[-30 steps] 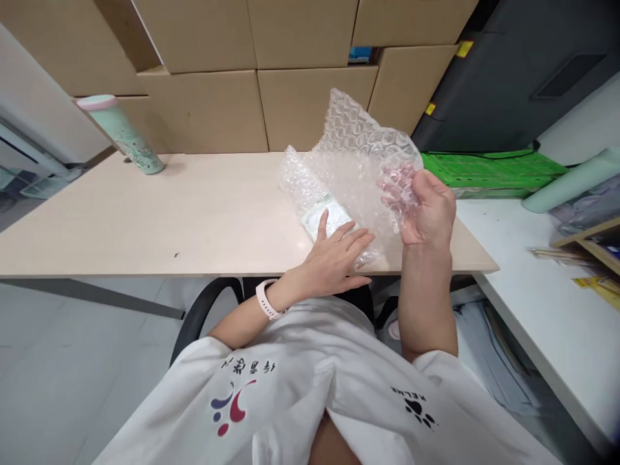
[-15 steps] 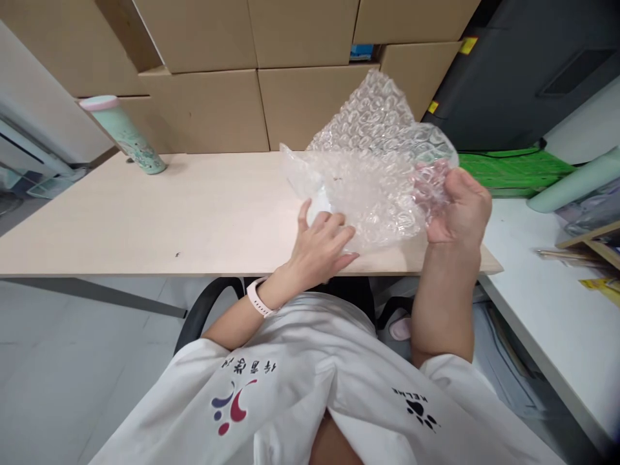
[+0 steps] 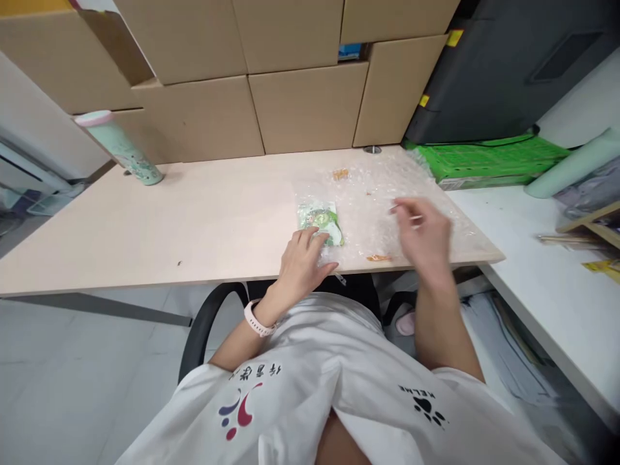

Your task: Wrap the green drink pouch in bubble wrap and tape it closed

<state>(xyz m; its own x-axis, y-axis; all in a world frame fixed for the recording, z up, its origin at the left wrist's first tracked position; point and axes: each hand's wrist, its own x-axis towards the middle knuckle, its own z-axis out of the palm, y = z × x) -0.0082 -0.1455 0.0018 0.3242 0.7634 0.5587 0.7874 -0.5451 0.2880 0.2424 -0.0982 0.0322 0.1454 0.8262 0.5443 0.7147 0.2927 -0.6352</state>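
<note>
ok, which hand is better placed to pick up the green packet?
Left. The left hand has its fingertips on the near edge of the green packet. The right hand is blurred, over the bubble wrap, apart from the packet.

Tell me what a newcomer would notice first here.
A sheet of bubble wrap lies spread flat on the right end of the desk, with a small green packet on its left edge. The left hand touches the packet, while the right hand, blurred, hovers over the wrap. A wall of cardboard boxes stands behind the desk.
</note>
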